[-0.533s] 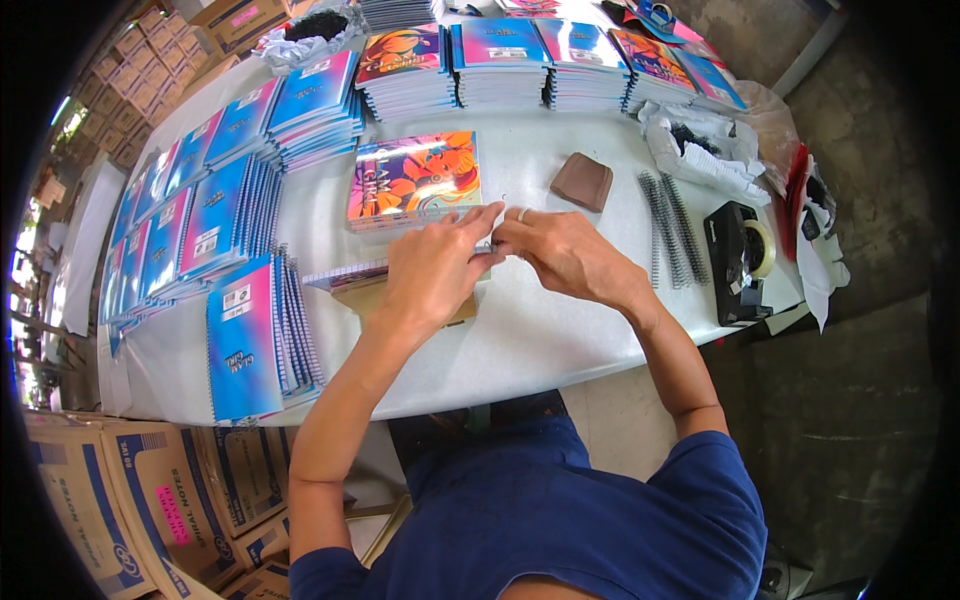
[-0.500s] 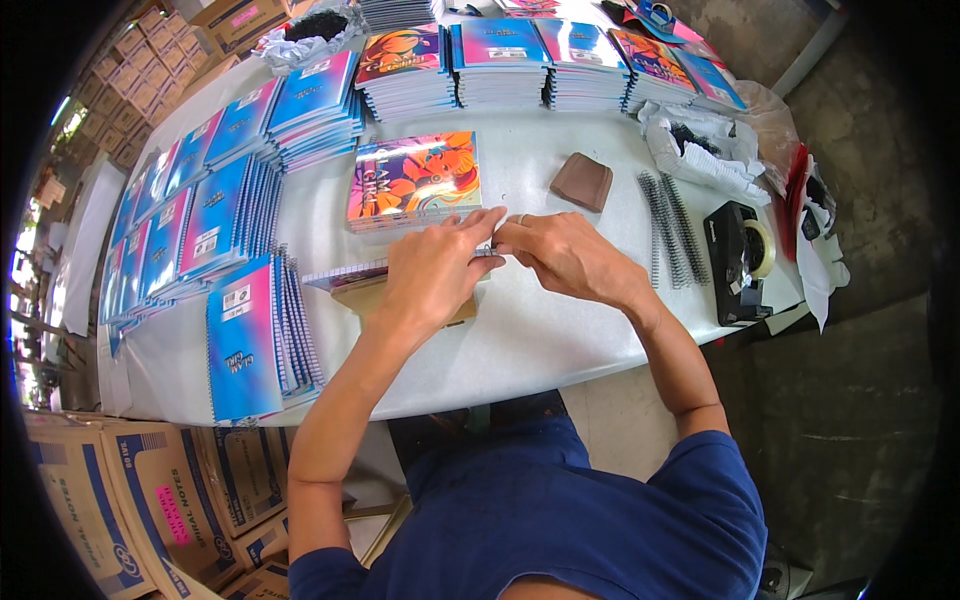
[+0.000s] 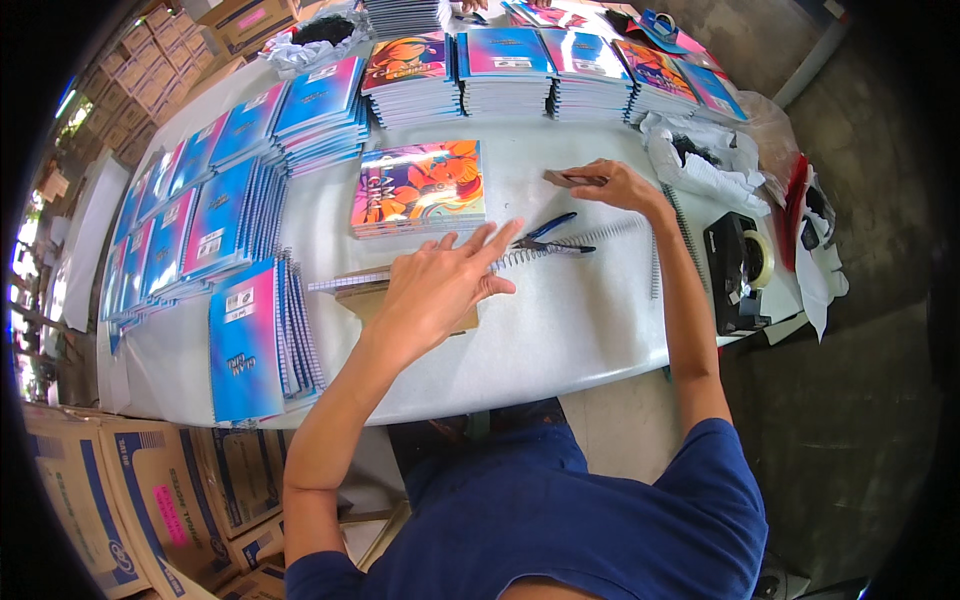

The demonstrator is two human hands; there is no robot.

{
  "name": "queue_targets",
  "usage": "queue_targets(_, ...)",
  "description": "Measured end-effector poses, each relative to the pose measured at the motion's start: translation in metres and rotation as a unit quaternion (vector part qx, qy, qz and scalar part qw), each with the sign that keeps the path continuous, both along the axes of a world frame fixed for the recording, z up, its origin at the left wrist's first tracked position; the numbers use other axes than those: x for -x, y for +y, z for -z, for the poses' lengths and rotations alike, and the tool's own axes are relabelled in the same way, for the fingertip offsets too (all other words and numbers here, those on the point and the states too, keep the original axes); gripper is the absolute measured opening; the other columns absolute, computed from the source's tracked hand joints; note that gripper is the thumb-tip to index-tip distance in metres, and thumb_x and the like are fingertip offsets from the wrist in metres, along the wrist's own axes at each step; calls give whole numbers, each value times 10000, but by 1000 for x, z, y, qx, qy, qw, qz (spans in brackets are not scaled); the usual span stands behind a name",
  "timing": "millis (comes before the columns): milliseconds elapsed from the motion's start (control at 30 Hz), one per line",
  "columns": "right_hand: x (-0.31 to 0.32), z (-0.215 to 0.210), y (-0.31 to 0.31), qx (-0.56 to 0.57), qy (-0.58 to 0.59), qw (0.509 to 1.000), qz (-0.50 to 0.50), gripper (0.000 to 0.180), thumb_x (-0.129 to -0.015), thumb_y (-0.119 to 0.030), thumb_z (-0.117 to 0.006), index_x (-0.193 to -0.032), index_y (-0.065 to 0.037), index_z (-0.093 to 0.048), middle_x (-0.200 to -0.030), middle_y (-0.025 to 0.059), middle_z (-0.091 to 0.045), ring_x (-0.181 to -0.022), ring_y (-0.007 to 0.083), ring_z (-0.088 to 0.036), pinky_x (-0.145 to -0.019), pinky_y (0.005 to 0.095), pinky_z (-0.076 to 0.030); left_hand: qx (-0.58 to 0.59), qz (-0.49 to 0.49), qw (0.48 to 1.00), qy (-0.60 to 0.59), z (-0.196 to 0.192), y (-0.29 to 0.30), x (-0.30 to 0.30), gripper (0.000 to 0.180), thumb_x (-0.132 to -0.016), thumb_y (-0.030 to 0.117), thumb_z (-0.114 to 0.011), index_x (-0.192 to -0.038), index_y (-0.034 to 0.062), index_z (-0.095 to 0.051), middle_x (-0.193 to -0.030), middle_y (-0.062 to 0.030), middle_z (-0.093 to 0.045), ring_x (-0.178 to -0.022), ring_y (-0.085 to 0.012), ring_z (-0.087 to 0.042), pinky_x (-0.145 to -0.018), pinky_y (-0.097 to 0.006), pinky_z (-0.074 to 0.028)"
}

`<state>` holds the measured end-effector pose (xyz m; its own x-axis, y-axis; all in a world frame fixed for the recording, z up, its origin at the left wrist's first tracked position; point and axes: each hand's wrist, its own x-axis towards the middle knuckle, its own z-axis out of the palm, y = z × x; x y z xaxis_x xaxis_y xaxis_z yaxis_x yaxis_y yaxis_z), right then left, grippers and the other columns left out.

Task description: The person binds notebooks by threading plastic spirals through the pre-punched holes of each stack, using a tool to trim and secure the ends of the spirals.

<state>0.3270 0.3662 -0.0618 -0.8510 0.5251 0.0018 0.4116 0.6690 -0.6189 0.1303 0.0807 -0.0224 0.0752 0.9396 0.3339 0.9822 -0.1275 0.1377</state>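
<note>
My left hand (image 3: 440,285) lies flat with fingers spread on a coverless pad with a brown backing board (image 3: 360,292), near the front middle of the white table (image 3: 560,340). A metal spiral coil (image 3: 570,243) sticks out to the right from under its fingertips. Blue-handled pliers (image 3: 548,236) lie loose on the table by the coil. My right hand (image 3: 618,185) is stretched out farther back and pinches a small flat brown piece (image 3: 562,178). A stack of notebooks with orange flower covers (image 3: 418,186) sits just behind my left hand.
Stacks of blue and pink notebooks (image 3: 235,225) fill the left side and the back edge (image 3: 510,65). Spare coils (image 3: 657,262), a white plastic bag (image 3: 700,160) and a black tape dispenser (image 3: 740,265) sit at the right. Cardboard boxes (image 3: 110,500) stand below left.
Both hands were together over the coil. My right hand has moved right and back onto the brown piece, the pliers now lie on the table, and my left hand has spread flat.
</note>
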Motion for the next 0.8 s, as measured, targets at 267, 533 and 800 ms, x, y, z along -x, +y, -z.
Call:
queue_targets(267, 53, -35, -75, 180, 45, 955, -229, 461, -867, -417, -664, -1140, -48, -702, -1141, 114, -686, -1068, 221, -618, -951, 366, -457, -82, -105, 988, -72, 6, 3, 7, 982, -709, 507, -717, -1519, 255, -223, -1200, -117, -651, -1005, -391, -648, -887, -457, -522)
queue_targets(533, 51, -45, -87, 373, 208, 873, -236, 467, -846, -319, -678, -1135, 48, -672, -1195, 216, -642, -1147, 303, -575, -1003, 378, -418, -106, -129, 984, -56, 5, -3, 16, 999, -659, 482, -756, -1507, 258, -277, -1124, -93, -683, -1002, -343, -653, -895, -429, -516)
queue_targets(800, 60, -9, -75, 468, 269, 783, -307, 616, -828, -544, -650, -1242, -88, -646, -1309, 191, -576, -1232, 401, -524, -1097, 519, -333, -65, -147, 985, -54, 4, -8, 23, 1002, -708, 465, -732, -1523, 194, -216, -1254, -96, -622, -1171, -266, -587, -1011, -463, -432)
